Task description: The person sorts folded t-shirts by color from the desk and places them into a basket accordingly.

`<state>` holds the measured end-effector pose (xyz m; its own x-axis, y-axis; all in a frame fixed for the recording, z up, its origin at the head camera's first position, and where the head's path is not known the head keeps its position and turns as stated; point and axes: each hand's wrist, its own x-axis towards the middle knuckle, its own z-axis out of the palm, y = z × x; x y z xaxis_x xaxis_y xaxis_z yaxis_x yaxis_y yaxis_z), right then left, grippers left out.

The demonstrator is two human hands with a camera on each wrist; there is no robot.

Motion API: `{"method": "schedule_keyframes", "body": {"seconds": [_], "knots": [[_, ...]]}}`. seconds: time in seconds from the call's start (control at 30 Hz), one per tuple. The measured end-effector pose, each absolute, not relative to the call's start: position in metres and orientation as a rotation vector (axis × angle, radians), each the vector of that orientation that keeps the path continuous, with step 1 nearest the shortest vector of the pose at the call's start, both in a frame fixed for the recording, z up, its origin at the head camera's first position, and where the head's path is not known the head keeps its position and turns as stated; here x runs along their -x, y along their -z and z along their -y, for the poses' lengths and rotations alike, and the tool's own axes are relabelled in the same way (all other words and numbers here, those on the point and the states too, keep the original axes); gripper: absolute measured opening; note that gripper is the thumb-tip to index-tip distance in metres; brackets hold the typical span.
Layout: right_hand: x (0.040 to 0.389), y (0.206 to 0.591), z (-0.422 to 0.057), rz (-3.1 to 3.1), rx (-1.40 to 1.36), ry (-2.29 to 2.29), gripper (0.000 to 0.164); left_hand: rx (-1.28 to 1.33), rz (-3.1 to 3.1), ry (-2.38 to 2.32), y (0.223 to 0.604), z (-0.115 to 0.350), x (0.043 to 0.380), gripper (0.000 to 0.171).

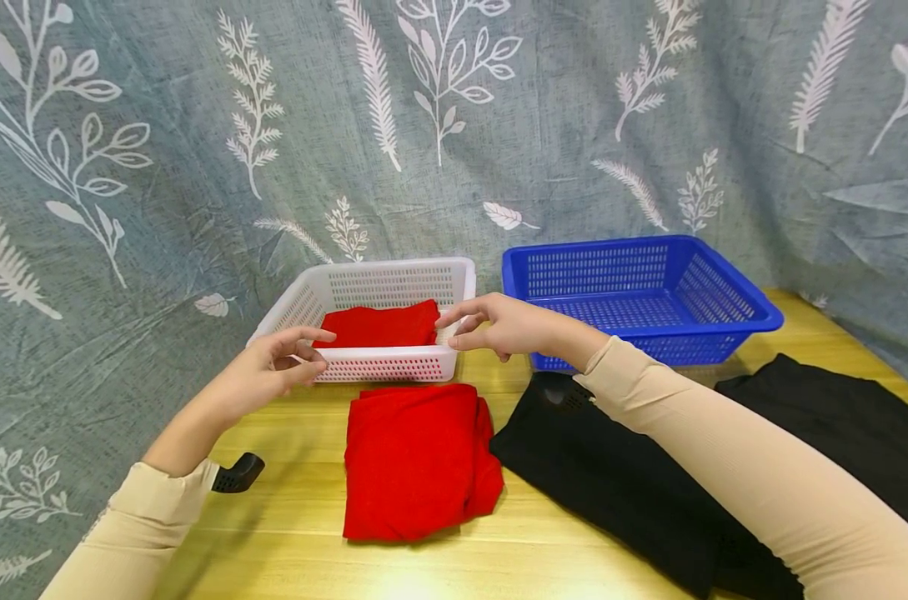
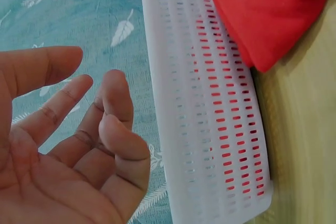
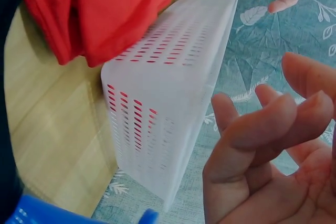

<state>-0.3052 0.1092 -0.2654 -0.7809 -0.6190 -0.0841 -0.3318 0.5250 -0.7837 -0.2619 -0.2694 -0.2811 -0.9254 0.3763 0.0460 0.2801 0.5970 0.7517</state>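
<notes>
Folded red cloth (image 1: 382, 326) lies inside a white perforated basket (image 1: 393, 365) at the back of the table. Over the basket's front left corner hovers my left hand (image 1: 277, 367), its fingers loosely bent with nothing between them. My right hand (image 1: 509, 325) is at the basket's right end, fingers relaxed and holding nothing; whether a fingertip touches the rim I cannot tell. In the right wrist view, the right hand (image 3: 273, 156) appears apart from the basket wall (image 3: 152, 124). Another red cloth (image 1: 416, 462), folded into a rough square, rests on the table in front of the basket.
A blue perforated basket (image 1: 641, 346) stands to the right of the white one. Black cloth (image 1: 611, 475) lies in front of it, with more black cloth (image 1: 836, 417) at the far right, partly behind my right sleeve. A patterned grey-green curtain (image 1: 438, 192) hangs behind the table.
</notes>
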Motion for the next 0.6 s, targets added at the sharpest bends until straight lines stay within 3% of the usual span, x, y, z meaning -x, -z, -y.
{"method": "schedule_keyframes", "body": {"seconds": [0.6], "knots": [[0.283,0.294,-0.132,-2.324,0.727,1.140,0.049,-0.738,-2.565,-1.227,0.310,0.261,0.230,0.052]]}}
